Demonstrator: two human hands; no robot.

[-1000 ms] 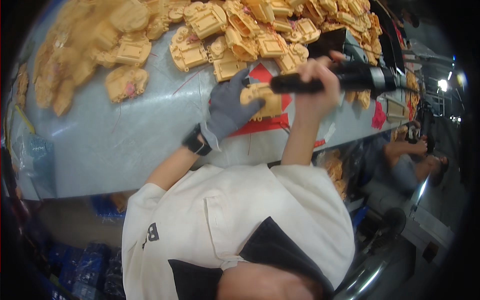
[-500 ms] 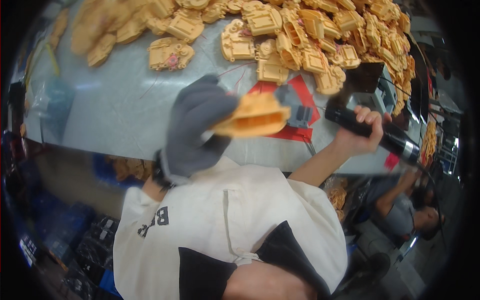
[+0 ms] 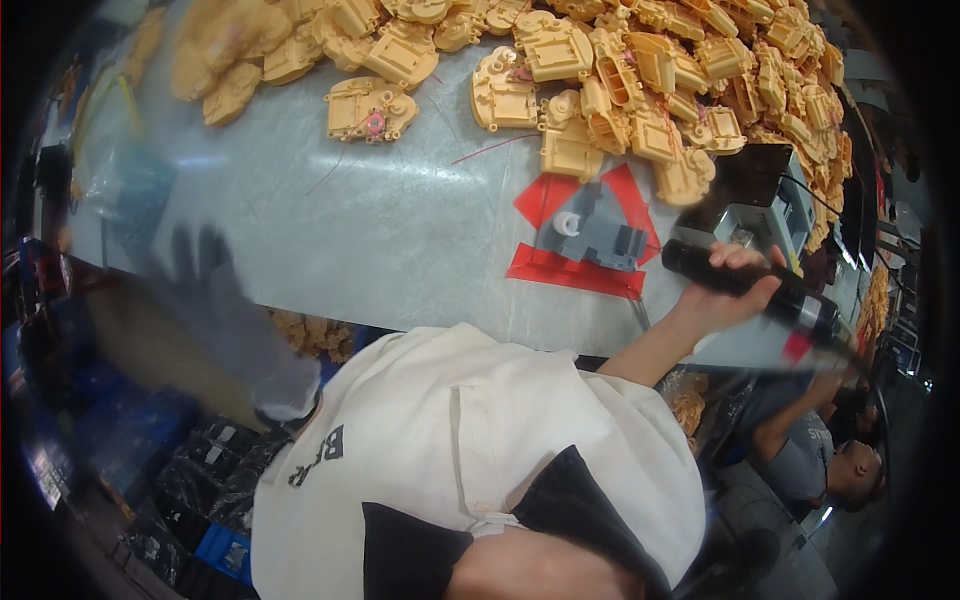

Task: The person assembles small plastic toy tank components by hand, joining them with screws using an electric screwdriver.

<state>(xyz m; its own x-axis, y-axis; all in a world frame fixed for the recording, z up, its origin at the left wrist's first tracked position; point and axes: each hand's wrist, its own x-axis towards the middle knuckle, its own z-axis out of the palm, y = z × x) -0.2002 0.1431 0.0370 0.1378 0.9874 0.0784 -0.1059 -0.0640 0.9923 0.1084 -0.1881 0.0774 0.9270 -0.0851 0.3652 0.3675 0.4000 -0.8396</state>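
My left hand [image 3: 215,310], in a grey glove and smeared by motion, hangs past the table's front edge at the left. Its fingers look spread, and nothing shows in them. My right hand [image 3: 735,295] is closed round a black powered screwdriver [image 3: 692,262], held level over the right part of the table with its nose pointing left. Just left of that nose lies a grey fixture [image 3: 605,225] with a white round post [image 3: 567,223], framed by strips of red tape [image 3: 535,262] on the table [image 3: 400,235].
Many yellow plastic housings [image 3: 560,50] are heaped along the far side; one housing [image 3: 370,110] lies apart, with a red wire. A metal box [image 3: 770,220] stands at the right. Crates [image 3: 225,552] sit below left. Another person [image 3: 810,450] works at the right.
My left hand has swung left and down, off the table's front edge. The yellow housing it held before the fixture is no longer in it. My right hand still grips the screwdriver.
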